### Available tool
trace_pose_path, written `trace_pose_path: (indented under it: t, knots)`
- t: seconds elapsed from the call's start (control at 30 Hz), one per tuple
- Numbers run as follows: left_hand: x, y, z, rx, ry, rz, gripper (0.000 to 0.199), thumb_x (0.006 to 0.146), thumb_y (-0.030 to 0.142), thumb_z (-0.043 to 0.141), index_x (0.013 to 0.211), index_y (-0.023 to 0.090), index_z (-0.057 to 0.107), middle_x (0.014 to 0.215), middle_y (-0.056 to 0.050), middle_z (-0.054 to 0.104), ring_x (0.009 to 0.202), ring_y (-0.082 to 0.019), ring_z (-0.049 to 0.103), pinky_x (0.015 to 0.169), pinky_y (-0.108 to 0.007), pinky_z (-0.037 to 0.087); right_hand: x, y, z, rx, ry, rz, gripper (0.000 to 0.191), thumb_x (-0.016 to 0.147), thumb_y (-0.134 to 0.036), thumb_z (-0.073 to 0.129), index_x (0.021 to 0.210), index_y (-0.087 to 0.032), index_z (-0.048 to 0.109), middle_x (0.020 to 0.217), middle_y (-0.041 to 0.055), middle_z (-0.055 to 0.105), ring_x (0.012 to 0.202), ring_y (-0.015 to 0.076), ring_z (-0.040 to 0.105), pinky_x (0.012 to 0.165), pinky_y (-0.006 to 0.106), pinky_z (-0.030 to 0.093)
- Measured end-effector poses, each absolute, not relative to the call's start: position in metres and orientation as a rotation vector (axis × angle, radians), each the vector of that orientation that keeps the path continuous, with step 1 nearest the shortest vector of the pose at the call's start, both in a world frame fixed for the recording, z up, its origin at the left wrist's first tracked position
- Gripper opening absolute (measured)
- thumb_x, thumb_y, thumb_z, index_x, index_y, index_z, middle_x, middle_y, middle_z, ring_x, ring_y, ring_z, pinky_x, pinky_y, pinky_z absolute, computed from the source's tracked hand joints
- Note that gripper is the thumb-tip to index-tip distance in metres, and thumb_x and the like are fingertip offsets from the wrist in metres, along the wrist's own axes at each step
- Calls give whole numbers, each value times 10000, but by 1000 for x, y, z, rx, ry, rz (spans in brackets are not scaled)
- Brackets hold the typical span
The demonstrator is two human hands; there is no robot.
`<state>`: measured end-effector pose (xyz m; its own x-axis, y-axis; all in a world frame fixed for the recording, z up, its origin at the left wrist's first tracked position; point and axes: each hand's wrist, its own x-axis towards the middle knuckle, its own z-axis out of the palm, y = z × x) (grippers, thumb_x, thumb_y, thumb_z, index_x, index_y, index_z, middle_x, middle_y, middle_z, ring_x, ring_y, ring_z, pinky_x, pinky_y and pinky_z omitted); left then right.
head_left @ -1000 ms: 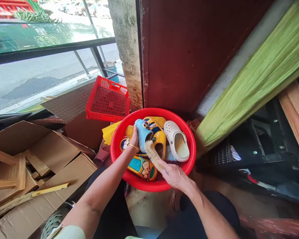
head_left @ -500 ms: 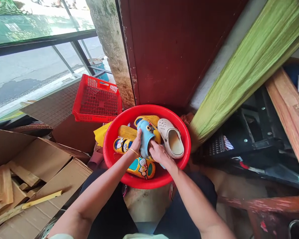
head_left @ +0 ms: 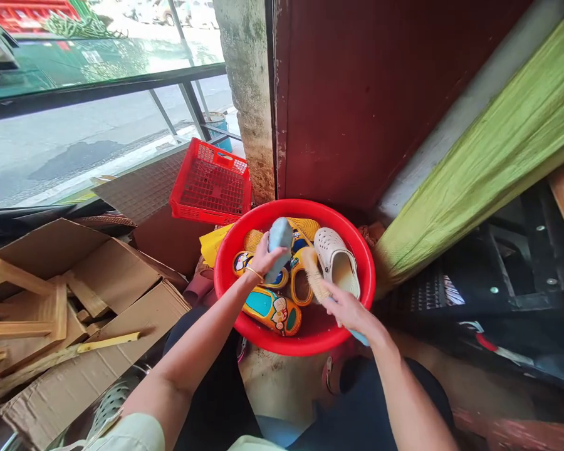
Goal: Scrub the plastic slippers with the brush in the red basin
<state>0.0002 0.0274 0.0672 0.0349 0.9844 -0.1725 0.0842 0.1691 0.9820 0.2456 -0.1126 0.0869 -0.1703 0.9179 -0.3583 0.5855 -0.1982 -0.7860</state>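
Observation:
A red basin [head_left: 365, 275] holds several yellow shoes with cartoon patterns, among them a yellow clog [head_left: 270, 308] at the front. A white clog [head_left: 337, 260] lies on the basin's right side. My left hand [head_left: 264, 260] is wrapped round a light blue clog [head_left: 280, 241], held up above the yellow shoes with its sole side showing. In my right hand [head_left: 345, 308] is a brush [head_left: 315, 275] with pale bristles and a blue handle, a little right of the blue clog and apart from it.
A red plastic crate [head_left: 211, 188] stands behind the basin on the left. An open cardboard box [head_left: 117, 263] with wood pieces is at the left. A green curtain [head_left: 479, 163] hangs at the right, beside a dark red door [head_left: 366, 100].
The blue clog has been turned over in my left hand. My right hand has come away from it to the right, and the brush now shows. The view has shifted left.

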Motion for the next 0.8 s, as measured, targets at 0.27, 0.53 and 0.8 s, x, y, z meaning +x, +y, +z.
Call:
trace_pose_path:
  t: [0.27,0.53,0.8]
  knots:
    - [26,-10,45,1871,1637,620,1073,630,419,922,1544,136,434,1490,-281,483,1421,-513,412,1197,-595,251,224,-92,71,-2081,-2159,560,604,1033,-255,419,1634,-306,384,1281,138,733,1027,249,742,877,360,579]
    - [-18,5,30,1312,1172,778,926,605,315,900,1452,196,547,1340,-161,673,1295,-369,598,1134,-479,425,221,-73,72,-2258,-2267,442,627,1040,-198,362,1664,-222,305,1139,168,773,973,273,748,857,382,578]
    - [-8,5,24,541,992,823,620,806,665,670,1118,134,744,995,-120,794,1034,-338,738,926,-450,587,162,-136,71,-2011,-2639,483,667,1023,-166,360,1670,-299,267,1023,135,762,800,249,757,696,323,577]
